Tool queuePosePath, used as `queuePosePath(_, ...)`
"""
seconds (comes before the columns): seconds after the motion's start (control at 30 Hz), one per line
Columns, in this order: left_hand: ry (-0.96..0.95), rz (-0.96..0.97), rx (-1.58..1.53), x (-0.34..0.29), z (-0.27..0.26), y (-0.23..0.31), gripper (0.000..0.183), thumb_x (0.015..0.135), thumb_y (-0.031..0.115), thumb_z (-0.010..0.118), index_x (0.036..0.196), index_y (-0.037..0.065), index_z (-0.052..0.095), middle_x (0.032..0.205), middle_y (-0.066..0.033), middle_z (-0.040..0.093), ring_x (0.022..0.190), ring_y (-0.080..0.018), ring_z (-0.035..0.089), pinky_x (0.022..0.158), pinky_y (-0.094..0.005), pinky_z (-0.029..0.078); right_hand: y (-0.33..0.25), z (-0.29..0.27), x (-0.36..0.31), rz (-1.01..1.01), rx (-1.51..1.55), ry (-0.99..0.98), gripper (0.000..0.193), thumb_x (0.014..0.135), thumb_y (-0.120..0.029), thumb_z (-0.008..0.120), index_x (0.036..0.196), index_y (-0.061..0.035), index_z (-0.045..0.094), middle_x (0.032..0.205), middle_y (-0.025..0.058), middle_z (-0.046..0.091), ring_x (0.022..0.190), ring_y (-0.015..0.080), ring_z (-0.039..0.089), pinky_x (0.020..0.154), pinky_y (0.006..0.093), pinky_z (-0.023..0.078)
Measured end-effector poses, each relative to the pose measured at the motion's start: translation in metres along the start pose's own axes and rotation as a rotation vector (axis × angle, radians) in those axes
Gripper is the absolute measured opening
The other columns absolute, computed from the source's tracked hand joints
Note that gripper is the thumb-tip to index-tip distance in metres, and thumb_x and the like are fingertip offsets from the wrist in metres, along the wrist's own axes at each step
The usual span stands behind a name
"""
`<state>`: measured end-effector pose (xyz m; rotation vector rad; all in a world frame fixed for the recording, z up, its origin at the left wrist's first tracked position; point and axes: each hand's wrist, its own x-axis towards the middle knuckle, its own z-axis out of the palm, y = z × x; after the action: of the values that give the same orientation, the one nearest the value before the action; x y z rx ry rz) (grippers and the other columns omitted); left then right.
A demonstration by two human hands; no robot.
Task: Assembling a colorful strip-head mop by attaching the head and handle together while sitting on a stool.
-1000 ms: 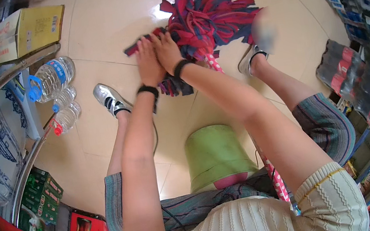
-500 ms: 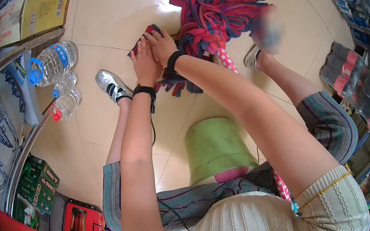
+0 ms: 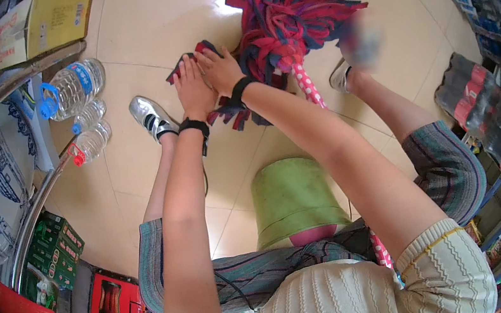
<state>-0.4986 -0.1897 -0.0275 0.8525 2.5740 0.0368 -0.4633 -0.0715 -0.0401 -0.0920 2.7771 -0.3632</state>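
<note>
Our left hand (image 3: 193,91) + right hand (image 3: 220,68) side by side, fingers pinching red/blue strips at left edge of mop head (image 3: 292,22). Mop head lies on tiled floor (image 3: 143,30), bulk of strips up and to right of hands. Pink dotted handle (image 3: 310,87) runs down from head twd us, behind right forearm. Green bucket (image 3: 292,199) betw our legs. Clear water bottles (image 3: 71,89) on floor, well left of hands.
</note>
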Motion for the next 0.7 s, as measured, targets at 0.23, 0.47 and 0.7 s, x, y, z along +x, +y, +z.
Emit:
queuePosePath(0.23, 0.059, 0.004, -0.169, -0.034, 0.031, 0.024, 0.082, 0.085, 0.03, 0.061, 0.15, -0.006, 0.029, 0.16, -0.0236, 0.022, 0.148, -0.0383, 0.02, 0.119, -0.0505, 0.019, 0.0, 0.01, -0.027, -0.02, -0.085, -0.052, 0.056, 0.088, -0.024, 0.058, 0.141, -0.0084, 0.052, 0.155, 0.0051, 0.037, 0.143, 0.0227, 0.032, 0.116, 0.0508, 0.024)
queuePosePath(0.47, -0.007, 0.004, -0.041, 0.01, 0.005, 0.003, 0.081, 0.084, 0.028, 0.062, 0.15, -0.005, 0.03, 0.16, -0.0207, 0.023, 0.149, -0.0351, 0.021, 0.12, -0.0506, 0.016, 0.01, -0.001, 0.01, -0.034, -0.005, -0.03, 0.059, 0.084, -0.026, 0.062, 0.14, -0.0078, 0.053, 0.153, 0.0058, 0.04, 0.142, 0.0239, 0.035, 0.116, 0.0507, 0.024)
queuePosePath(0.7, -0.01, 0.052, -0.074, -0.036, 0.029, 0.016, 0.081, 0.082, 0.028, 0.06, 0.151, -0.003, 0.03, 0.161, -0.02, 0.023, 0.149, -0.0349, 0.02, 0.12, -0.0514, 0.015, -0.004, 0.014, -0.044, 0.009, 0.01, -0.158, 0.087, 0.071, -0.035, 0.076, 0.148, -0.0088, 0.044, 0.158, 0.0087, 0.031, 0.146, 0.0259, 0.028, 0.116, 0.0549, 0.023)
